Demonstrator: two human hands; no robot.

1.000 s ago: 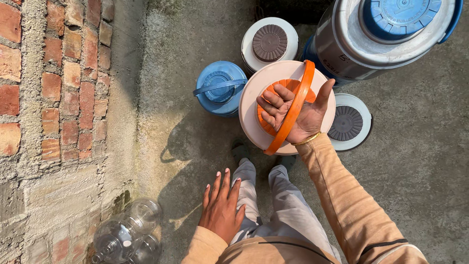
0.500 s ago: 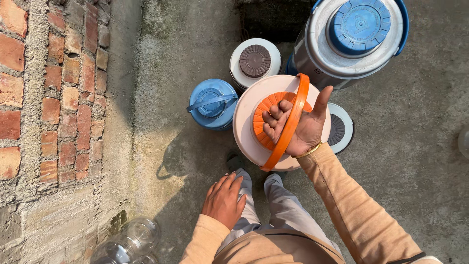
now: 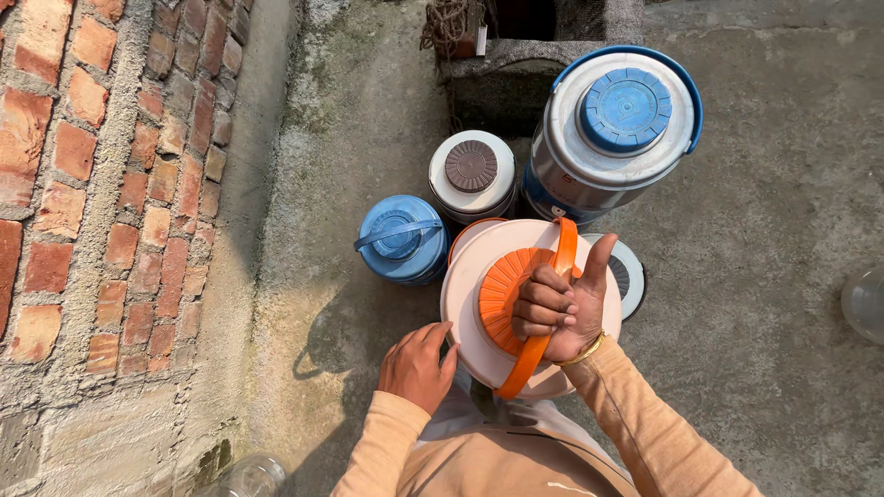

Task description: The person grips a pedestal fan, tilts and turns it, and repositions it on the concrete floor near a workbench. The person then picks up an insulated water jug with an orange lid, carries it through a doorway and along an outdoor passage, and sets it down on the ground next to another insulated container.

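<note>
A cream water jug with an orange screw cap and orange carry handle stands on the concrete in front of me. My right hand is wrapped around the handle over the cap, thumb up. My left hand rests against the jug's left side, fingers curled on its wall. Both arms wear peach sleeves.
A small blue jug, a white jug with brown cap, a big steel cooler with blue lid and a half-hidden white jug stand behind. Brick wall at left. A clear bottle lies near my feet.
My left hand rose from beside my knee to the jug's side. My right hand closed from a spread palm on the cap to a grip on the handle.
</note>
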